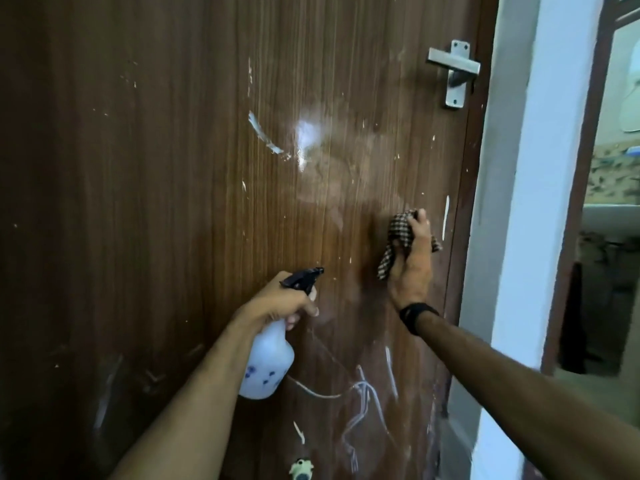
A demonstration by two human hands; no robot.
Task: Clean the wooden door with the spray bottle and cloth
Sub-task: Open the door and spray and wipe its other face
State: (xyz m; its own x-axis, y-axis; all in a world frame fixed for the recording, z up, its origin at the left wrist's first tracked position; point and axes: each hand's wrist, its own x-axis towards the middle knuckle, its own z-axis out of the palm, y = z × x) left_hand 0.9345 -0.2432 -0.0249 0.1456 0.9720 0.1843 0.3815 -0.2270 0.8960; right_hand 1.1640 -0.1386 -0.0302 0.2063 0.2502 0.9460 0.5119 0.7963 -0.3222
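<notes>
— What do we have in our hands?

— Our left hand is wrapped round the neck of the spray bottle, a finger over the trigger below its black nozzle head. The white body with small blue marks hangs down from our grip, and the nozzle points up and to the right at the wooden door, near it.

— And the other?

— Our right hand presses the checked cloth flat against the door, fingers fairly straight over it. The cloth bunches out above our fingertips, and a flap hangs down on the left of our palm. A black band sits on that wrist.

— Where on the door is the cloth?

— On the right side, below the metal lever handle and close to the door's right edge, just left of a thin white streak.

— How does the door look?

— Dark brown with vertical grain. We see a wet, shiny patch up in the middle, a hazy smear spreading right and down from it, and a curved white mark just to its left. White scribbles cover the lower part, below both hands, and small pale specks are scattered all over.

— Anything beside it?

— A white wall edge to the right, and past that a brown frame opening on another room, too blurred to read.
</notes>
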